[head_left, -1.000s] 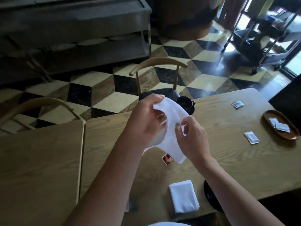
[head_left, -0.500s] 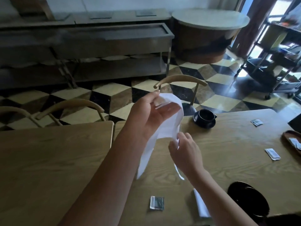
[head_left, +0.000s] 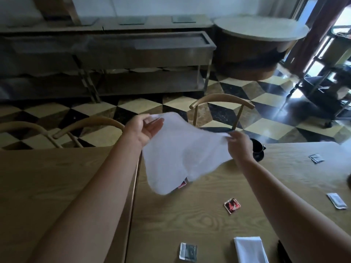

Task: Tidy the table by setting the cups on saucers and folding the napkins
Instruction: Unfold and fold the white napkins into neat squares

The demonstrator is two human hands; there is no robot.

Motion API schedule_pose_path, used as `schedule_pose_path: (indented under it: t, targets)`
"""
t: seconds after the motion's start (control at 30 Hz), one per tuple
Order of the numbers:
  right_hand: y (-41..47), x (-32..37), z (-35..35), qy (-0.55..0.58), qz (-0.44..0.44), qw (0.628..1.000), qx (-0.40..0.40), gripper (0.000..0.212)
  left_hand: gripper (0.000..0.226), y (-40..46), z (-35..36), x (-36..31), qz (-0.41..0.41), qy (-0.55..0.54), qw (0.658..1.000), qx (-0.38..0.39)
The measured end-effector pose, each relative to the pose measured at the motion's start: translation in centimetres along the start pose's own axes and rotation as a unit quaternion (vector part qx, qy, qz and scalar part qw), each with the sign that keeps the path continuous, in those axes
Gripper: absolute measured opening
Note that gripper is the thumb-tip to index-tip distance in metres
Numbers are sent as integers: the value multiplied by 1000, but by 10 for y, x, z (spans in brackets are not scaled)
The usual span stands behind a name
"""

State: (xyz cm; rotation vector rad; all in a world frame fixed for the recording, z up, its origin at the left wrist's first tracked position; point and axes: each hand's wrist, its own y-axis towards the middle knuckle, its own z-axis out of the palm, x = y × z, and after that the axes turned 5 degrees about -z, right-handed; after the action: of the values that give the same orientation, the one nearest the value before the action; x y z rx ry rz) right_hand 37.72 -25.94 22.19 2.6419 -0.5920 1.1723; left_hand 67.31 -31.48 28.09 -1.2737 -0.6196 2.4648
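A white napkin [head_left: 180, 149] hangs spread out in the air above the wooden table [head_left: 190, 221]. My left hand [head_left: 142, 130] pinches its upper left corner. My right hand [head_left: 239, 146] pinches its upper right corner. Behind my right hand stands a black cup on a black saucer [head_left: 259, 149], mostly hidden. A folded white napkin [head_left: 249, 249] lies at the table's near edge. Beside it, a dark saucer's edge [head_left: 283, 251] shows under my right forearm.
Small sachets lie scattered on the table: a red one [head_left: 232, 205], a grey one [head_left: 188, 253], others at the right [head_left: 336, 200] [head_left: 316, 158]. A second table [head_left: 47, 186] adjoins on the left. Wooden chairs [head_left: 222, 99] stand behind; a trolley [head_left: 326, 88] at far right.
The bunched napkin has been pulled open: my hands moved apart and now hold it spread by two corners. The camera view tilted up and shifted.
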Motion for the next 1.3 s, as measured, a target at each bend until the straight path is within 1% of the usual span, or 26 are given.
schedule_pose_path:
  t: [0.1, 0.13, 0.17, 0.27, 0.37, 0.43, 0.5, 0.53, 0.6, 0.63, 0.73, 0.8, 0.83, 0.9, 0.97, 1.07, 1.17, 1.3]
  targets:
    - [25, 29, -13, 59, -37, 996, -52, 26, 11, 14, 4, -24, 37, -26, 999, 3]
    - [31, 39, -18, 83, -52, 993, -69, 27, 4, 15, 6, -30, 48, -41, 998, 11]
    - [36, 47, -23, 94, -68, 990, -83, 29, 7, 14, 6, -34, 58, -62, 996, 22]
    - [41, 63, -32, 81, -106, 985, -110, 31, 36, 8, 0, -33, 88, -116, 988, 56]
    - [28, 62, -34, 85, -146, 979, -117, 29, 65, 1, -14, -18, 77, -163, 980, 83]
    - [11, 50, -31, 71, -181, 975, -111, 28, 71, -5, -33, -2, 72, -196, 975, 81]
    - [-10, 27, -24, 30, -218, 970, -101, 23, 68, -12, -60, 26, 63, -202, 975, 70]
    - [-21, 13, -19, -8, -237, 967, -98, 21, 63, -16, -76, 42, 48, -197, 978, 50]
    - [-44, -19, -10, -99, -272, 954, -78, 20, 47, -21, -108, 79, 5, -177, 984, -22]
    - [-54, -37, -5, -139, -279, 949, -55, 21, 38, -23, -124, 98, -17, -157, 985, -67]
    - [-86, -89, 12, -227, -245, 942, 34, 20, 17, -30, -172, 157, -96, -53, 977, -181]
    - [-104, -119, 23, -290, -200, 932, 84, 14, 9, -33, -199, 192, -151, 1, 965, -216]
    - [-113, -134, 29, -318, -179, 925, 110, 14, 8, -35, -211, 208, -172, 21, 957, -231]
    - [-131, -161, 40, -353, -142, 911, 157, 21, 9, -40, -233, 233, -205, 46, 942, -264]
    - [-147, -183, 46, -364, -99, 907, 187, 24, 6, -47, -249, 252, -226, 65, 930, -283]
    - [-168, -206, 48, -377, -60, 901, 205, 21, 7, -60, -264, 266, -228, 88, 919, -310]
    - [-185, -222, 46, -344, -44, 916, 202, 13, 10, -70, -271, 269, -221, 95, 911, -335]
    - [-184, -232, 41, -290, -50, 935, 200, 2, 18, -71, -272, 262, -195, 69, 919, -337]
